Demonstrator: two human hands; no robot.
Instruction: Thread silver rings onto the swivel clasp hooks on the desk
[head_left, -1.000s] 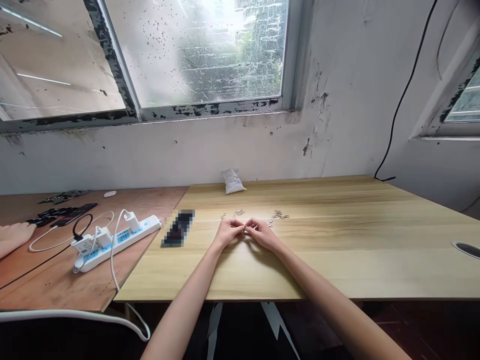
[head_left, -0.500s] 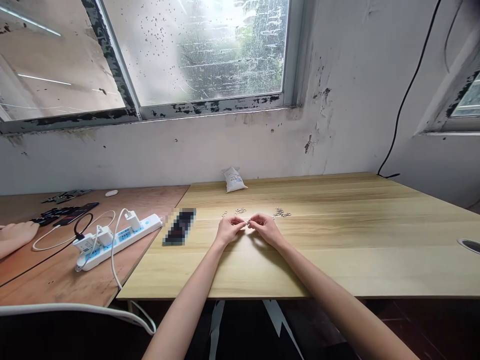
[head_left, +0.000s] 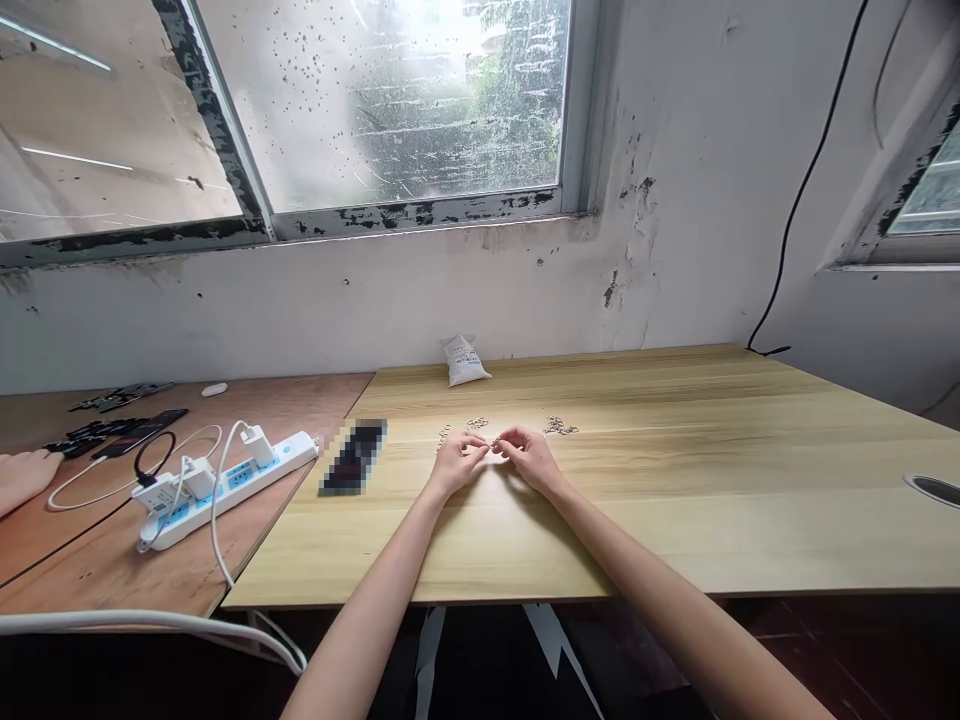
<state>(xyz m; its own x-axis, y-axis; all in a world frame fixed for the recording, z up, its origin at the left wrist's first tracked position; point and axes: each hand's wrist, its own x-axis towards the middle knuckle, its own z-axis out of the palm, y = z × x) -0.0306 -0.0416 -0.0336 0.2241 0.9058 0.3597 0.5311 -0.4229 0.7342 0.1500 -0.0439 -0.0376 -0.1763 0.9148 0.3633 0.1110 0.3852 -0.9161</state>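
Note:
Over the wooden tabletop, my left hand (head_left: 457,463) and my right hand (head_left: 531,456) meet fingertip to fingertip, each closed in a pinch. Between them is a small shiny metal piece (head_left: 493,446), perhaps a ring; it is too small to make out fully, and the fingers partly cover it. Just beyond my right hand lies a loose pile of small metal ring-like pieces (head_left: 558,426). A smaller cluster of similar pieces (head_left: 476,424) lies beyond my left hand, and a short row of rings (head_left: 444,434) sits at its left.
A white printed packet (head_left: 465,361) stands at the table's back by the wall. Left of my hands lies a blurred dark rectangle (head_left: 354,457). A white power strip (head_left: 229,488) with plugs and cables is on the adjoining brown table, where another person's hand (head_left: 28,480) rests.
My hands stay pinched together with only slight finger movement. The whole view has shifted a little, and more of the ring row shows beside my left hand.

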